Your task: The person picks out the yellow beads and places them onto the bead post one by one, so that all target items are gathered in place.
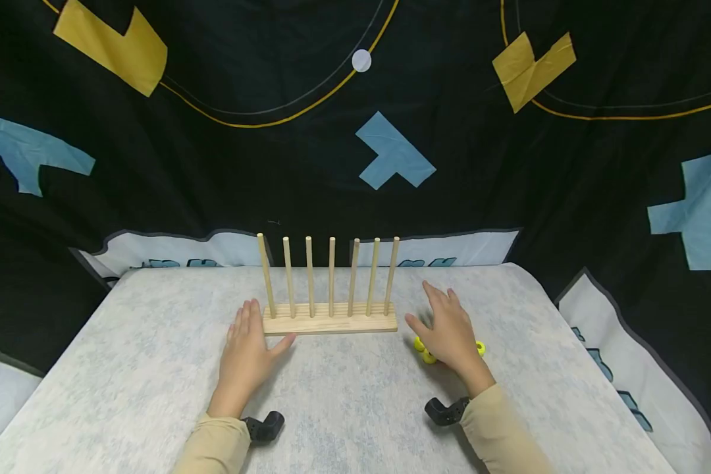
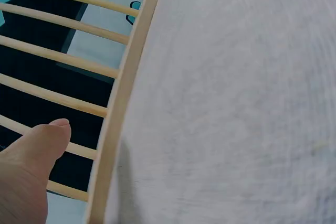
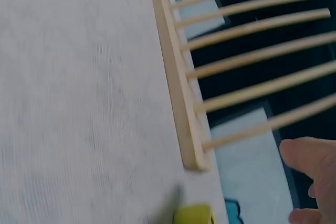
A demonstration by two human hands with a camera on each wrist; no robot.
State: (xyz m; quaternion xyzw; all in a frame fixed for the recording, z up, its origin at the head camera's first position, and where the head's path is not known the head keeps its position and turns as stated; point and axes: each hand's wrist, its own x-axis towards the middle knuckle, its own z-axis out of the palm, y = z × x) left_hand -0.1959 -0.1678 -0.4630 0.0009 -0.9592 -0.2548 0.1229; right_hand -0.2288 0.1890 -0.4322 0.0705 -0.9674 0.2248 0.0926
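A wooden rack with several upright pegs stands on the table, its long base running left to right. My left hand is at the rack's left end, fingers straight and thumb spread toward the front edge. In the left wrist view the thumb overlaps the nearest pegs. To the right of the rack, my right hand hovers over several small yellow rings, partly hiding them, with its fingers extended and nothing in them. One yellow ring shows at the bottom of the right wrist view.
The pale mottled table reaches to a black cloth backdrop with blue and yellow shapes. A white printed strip runs behind the table's far edge. Black wrist mounts sit at both cuffs.
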